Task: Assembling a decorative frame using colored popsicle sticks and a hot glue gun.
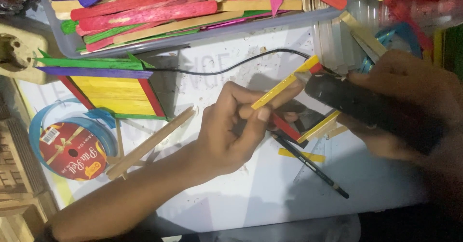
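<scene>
- Left hand [231,131] is up over the white table [251,193], fingers curled in tight, thumb and forefinger pinching a yellow craft stick [284,85] that slants up to the right.
- That stick is one edge of a small stick frame [304,121]: there's a red piece low on the left, another yellow piece along the bottom right, and the middle looks dark.
- Right hand [410,102] is wrapped around a black glue gun [366,107], fist closed on the body, blurred and in shadow, so I can't make out the individual fingers.
- The gun's nose sits right at the top end of the yellow stick; whether it actually touches is hard to tell from here.
- A black cord [231,68] snakes from the gun across the table toward the left.
- Under the frame lies a black pencil [311,167], slanting down to the right, with a loose yellow stick piece [301,155] just beside it.
- Off to the left stands a little stick house [115,90], yellow wall, red sides, green and purple sticks along the top.
- Plain wooden sticks [149,143] lean out from near its base.
- A roll of blue ribbon [70,148] with a red label is at the table's left edge.
- Along the far side, a clear tray [202,34] heaped with red, pink, green, purple and plain sticks.
</scene>
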